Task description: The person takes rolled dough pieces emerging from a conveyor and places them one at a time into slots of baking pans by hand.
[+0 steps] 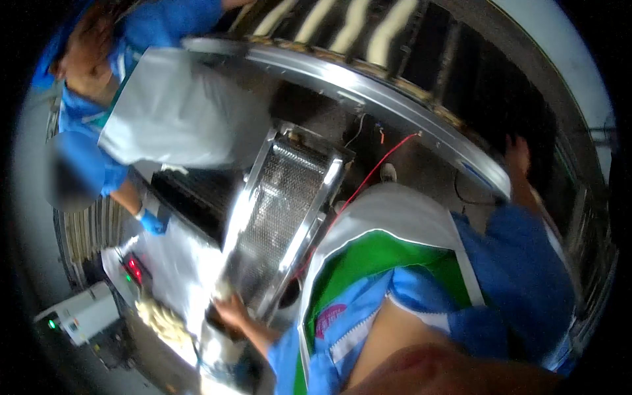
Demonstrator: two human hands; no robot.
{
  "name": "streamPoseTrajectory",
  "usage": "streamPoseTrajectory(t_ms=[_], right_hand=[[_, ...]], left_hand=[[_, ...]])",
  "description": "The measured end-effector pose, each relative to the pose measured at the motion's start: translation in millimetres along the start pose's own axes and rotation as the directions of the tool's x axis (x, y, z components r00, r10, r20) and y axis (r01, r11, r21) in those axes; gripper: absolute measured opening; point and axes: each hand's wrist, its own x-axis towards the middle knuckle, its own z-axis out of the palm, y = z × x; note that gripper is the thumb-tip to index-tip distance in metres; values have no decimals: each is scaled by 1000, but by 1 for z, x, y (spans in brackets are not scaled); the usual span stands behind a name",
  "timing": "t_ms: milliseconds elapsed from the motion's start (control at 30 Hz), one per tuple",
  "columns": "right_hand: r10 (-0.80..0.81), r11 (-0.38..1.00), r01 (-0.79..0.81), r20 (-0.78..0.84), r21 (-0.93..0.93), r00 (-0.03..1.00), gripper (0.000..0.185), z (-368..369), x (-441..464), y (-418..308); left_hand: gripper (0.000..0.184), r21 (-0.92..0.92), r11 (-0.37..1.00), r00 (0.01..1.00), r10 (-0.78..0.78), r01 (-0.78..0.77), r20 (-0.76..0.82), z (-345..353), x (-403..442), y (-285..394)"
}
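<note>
My left hand (230, 311) is at the lower end of a metal conveyor with a mesh belt (276, 197), beside a shiny table. Its fingers look curled by a small pale lump (223, 290), too blurred to name. On the right, my right hand (519, 155) reaches over the metal rim (484, 172) to the dark trays (461, 72), with its fingers apart and nothing visible in them. Farther along, several long pale dough strips (352, 25) lie in black trays.
A co-worker in blue with a pale apron (184, 108) stands across the conveyor, one blue-gloved hand (153, 222) over the shiny table (178, 260). Pale dough pieces (161, 322) are heaped at its edge. A red cable (375, 168) hangs from the metal rim. A white machine (82, 314) stands lower left.
</note>
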Motion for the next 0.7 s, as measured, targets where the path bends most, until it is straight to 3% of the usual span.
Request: streamPoseTrajectory(t_ms=[33,67,100,133,167,200,233,300,333,367,433,467,500,533,600,700], right_hand=[[14,1000,-14,66,4,998,49,-27,-10,-23],[-24,1000,24,22,-2,999,48,-17,-8,-20],[-69,998,69,-25,-7,997,48,-6,-4,-19],[-51,999,50,-26,-7,998,48,-10,-4,-24],[-88,996,87,-42,-10,995,48,-13,-2,-31],[-124,992,123,-59,-13,991,47,-13,0,-37],[-104,995,104,-57,-13,993,47,-13,6,-37],[-203,975,213,-141,59,969,53,-5,14,-37],[-183,979,193,-139,63,973,53,-9,12,-38],[-243,960,264,-184,98,952,52,-12,9,-44],[-286,939,320,-227,126,931,51,-31,7,-53],[-297,916,343,-224,208,928,49,-39,3,-56],[-308,886,364,-222,287,925,47,-43,-1,-55],[-292,892,349,-223,288,930,47,-42,-3,-51],[-353,819,450,-306,356,884,46,-15,-4,-47],[-356,805,454,-301,383,885,44,-28,-13,-53]], left_hand=[[65,109,994,999,18,-15,-33,-43,-28,36],[56,-181,977,978,74,-110,-197,-42,-21,16],[49,-145,987,975,37,-70,-221,-47,-4,-2],[52,-469,880,988,0,-74,-156,-103,-65,84],[62,-536,843,963,-116,-33,-242,-115,-74,100],[62,-534,843,963,-97,-54,-251,-118,-54,85],[60,-588,800,955,-67,-123,-290,-130,-59,103],[59,-744,566,914,40,-354,-405,-159,-85,164],[58,-774,452,887,96,-443,-452,-172,-96,188],[51,-763,547,888,-72,-346,-454,-179,-124,227],[47,-261,900,834,170,-348,-526,-180,-108,235],[47,-566,565,785,281,-600,-552,-175,-128,272],[46,-734,83,708,356,-674,-610,-171,-151,314],[45,-726,-417,623,378,-546,-685,-167,-167,350],[42,-792,-611,811,459,-8,-362,-159,-160,415],[44,-827,-558,483,743,67,-463,-110,-199,497]])
